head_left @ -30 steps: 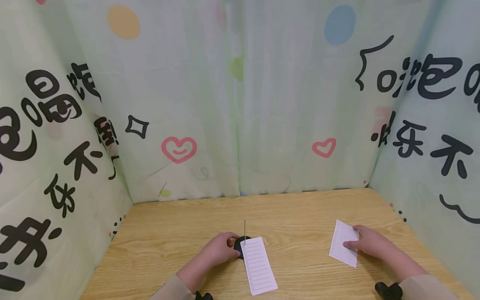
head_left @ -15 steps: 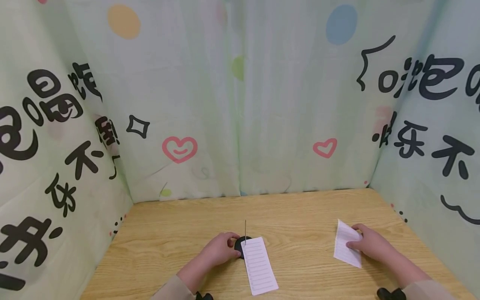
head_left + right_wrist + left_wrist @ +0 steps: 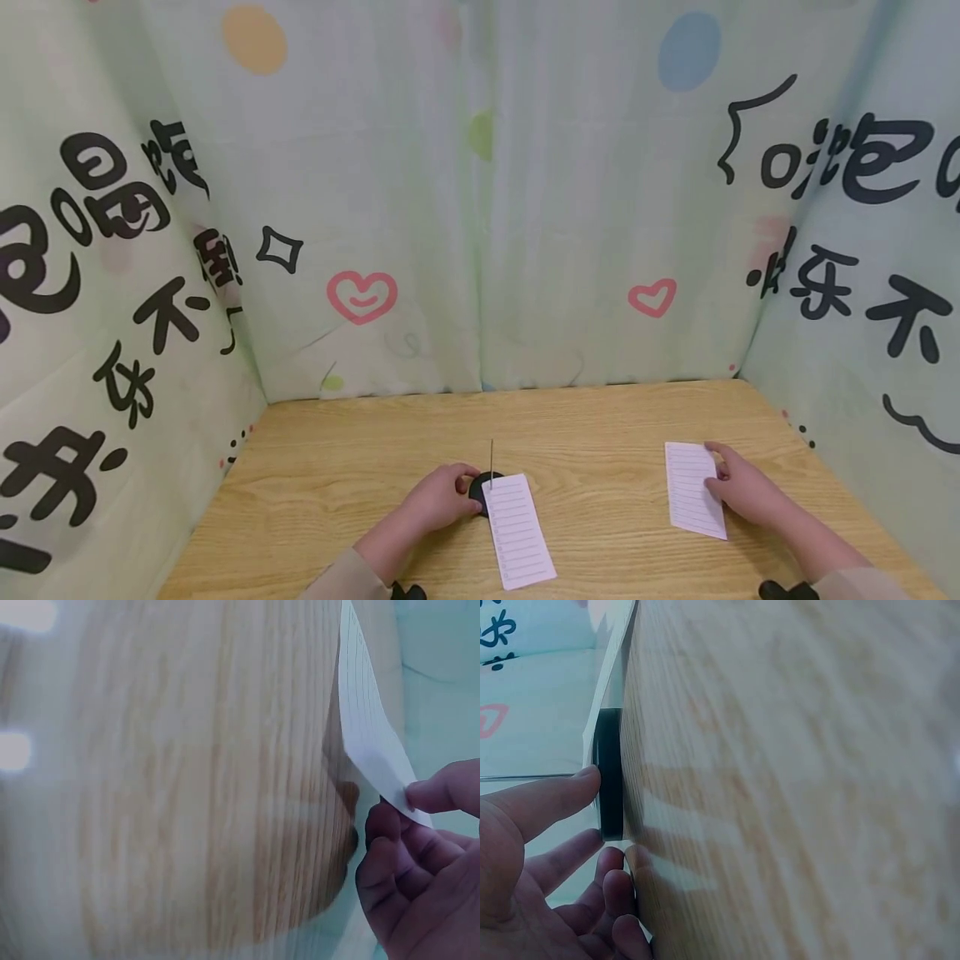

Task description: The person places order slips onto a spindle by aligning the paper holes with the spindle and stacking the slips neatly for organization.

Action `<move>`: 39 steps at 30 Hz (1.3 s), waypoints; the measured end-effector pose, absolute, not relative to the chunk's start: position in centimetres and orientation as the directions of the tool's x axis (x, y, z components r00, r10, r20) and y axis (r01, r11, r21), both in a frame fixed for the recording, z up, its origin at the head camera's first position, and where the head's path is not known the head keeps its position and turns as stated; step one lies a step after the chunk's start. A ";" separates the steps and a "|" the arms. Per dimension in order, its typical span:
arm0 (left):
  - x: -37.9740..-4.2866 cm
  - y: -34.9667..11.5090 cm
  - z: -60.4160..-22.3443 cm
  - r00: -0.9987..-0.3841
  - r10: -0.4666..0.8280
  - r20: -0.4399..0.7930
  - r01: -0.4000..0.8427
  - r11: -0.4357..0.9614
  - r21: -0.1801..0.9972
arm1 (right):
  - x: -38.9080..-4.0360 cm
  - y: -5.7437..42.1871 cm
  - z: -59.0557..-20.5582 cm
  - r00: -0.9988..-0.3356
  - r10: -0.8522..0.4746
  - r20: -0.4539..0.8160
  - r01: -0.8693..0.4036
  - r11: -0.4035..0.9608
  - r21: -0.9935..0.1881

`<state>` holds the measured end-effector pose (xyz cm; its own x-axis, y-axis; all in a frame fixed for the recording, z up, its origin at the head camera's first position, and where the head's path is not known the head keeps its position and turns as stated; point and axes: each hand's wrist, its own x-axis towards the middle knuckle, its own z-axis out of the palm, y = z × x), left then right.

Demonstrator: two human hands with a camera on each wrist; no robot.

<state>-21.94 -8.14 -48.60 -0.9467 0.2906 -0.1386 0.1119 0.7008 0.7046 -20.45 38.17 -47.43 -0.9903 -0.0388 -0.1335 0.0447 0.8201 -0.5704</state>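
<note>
A bill spike with a round black base and a thin upright needle stands left of the table's middle. My left hand grips the base's left side, and in the left wrist view the thumb and a finger press the black disc. A lined paper slip lies over the base towards me, with the needle rising at its upper left corner. Far to the right, my right hand pinches a second lined slip by its right edge. In the right wrist view this slip bends slightly over the tabletop.
The wood-grain table has a glossy surface. Printed curtains enclose it at the back and on both sides. Table surface lies between the two slips.
My right hand has shifted slightly right, and its slip has turned from a slanted, angled pose to show its lined face squarely. The left hand, spike and first slip stay as they were.
</note>
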 end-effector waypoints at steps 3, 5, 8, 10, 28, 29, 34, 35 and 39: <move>-22.0 -8.1 -48.7 -0.946 0.296 -0.133 0.120 0.699 0.705 | -20.2 37.8 -47.4 -0.992 -0.039 -0.120 0.043 0.790 -0.611; -22.1 -8.1 -48.8 -0.946 0.298 -0.128 0.125 0.700 0.703 | -20.2 37.4 -47.1 -0.994 -0.038 -0.101 0.035 0.772 -0.635; -22.1 -8.2 -48.9 -0.945 0.304 -0.121 0.137 0.704 0.696 | -20.1 36.8 -46.7 -0.997 -0.039 -0.073 0.018 0.759 -0.651; -22.1 -8.3 -49.0 -0.943 0.311 -0.119 0.145 0.707 0.692 | -20.0 36.2 -46.4 -0.998 -0.044 -0.055 0.003 0.756 -0.655; -21.9 -8.2 -48.5 -0.942 0.313 -0.118 0.151 0.713 0.684 | -20.2 31.0 -44.8 -0.989 -0.148 0.020 -0.114 0.666 -0.737; -21.9 -8.2 -48.5 -0.942 0.314 -0.117 0.153 0.713 0.684 | -20.2 30.6 -44.7 -0.988 -0.154 0.018 -0.115 0.656 -0.746; -22.0 -8.2 -48.7 -0.940 0.324 -0.109 0.164 0.707 0.688 | -20.1 28.4 -44.0 -0.982 -0.190 0.013 -0.126 0.597 -0.792; -22.0 -8.2 -48.7 -0.939 0.327 -0.108 0.166 0.706 0.689 | -20.1 28.0 -43.9 -0.980 -0.197 0.013 -0.129 0.588 -0.799; -22.0 -8.3 -48.8 -0.938 0.332 -0.102 0.175 0.704 0.688 | -19.9 26.2 -43.5 -0.974 -0.227 0.023 -0.150 0.563 -0.813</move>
